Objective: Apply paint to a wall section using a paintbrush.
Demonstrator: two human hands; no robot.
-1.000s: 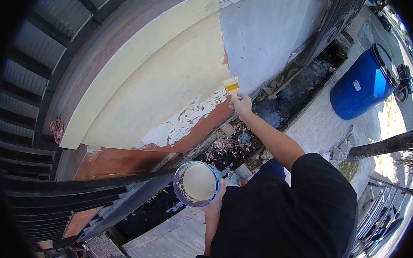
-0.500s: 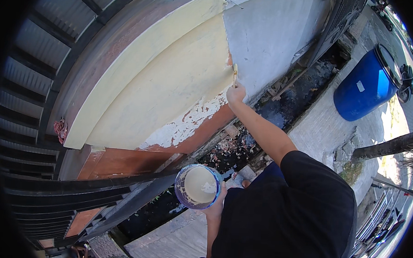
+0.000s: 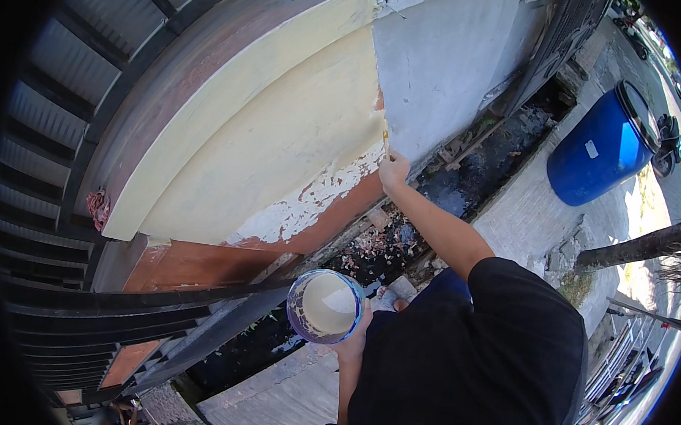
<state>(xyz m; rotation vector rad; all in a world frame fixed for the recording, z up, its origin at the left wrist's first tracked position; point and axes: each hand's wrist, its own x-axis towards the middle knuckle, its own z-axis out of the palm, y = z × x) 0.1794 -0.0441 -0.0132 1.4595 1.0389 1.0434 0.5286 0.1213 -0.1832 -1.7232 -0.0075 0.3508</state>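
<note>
My right hand [image 3: 393,171] is closed around the handle of a paintbrush [image 3: 385,141]. Its bristles meet the cream wall [image 3: 283,126], close to the border with the pale grey wall [image 3: 449,73]. Below and left of the brush lies a peeling white patch [image 3: 291,216], above an orange-brown strip [image 3: 331,221]. My left hand [image 3: 355,341] grips the side of a round paint bucket [image 3: 298,315], held in front of my body. Cream paint is inside the bucket, and splashes mark its inner wall.
A dark drain ditch [image 3: 463,189] with litter runs along the wall's foot, beside a concrete path [image 3: 519,209]. A blue drum [image 3: 595,154] stands at the right, near a trunk-like post [image 3: 634,248]. Black metal bars [image 3: 86,302] fill the left, with a pinkish cloth [image 3: 97,208] beside the wall.
My right hand and the brush have moved a little down along the border between the cream and grey walls. The bucket stays in my left hand, almost unmoved.
</note>
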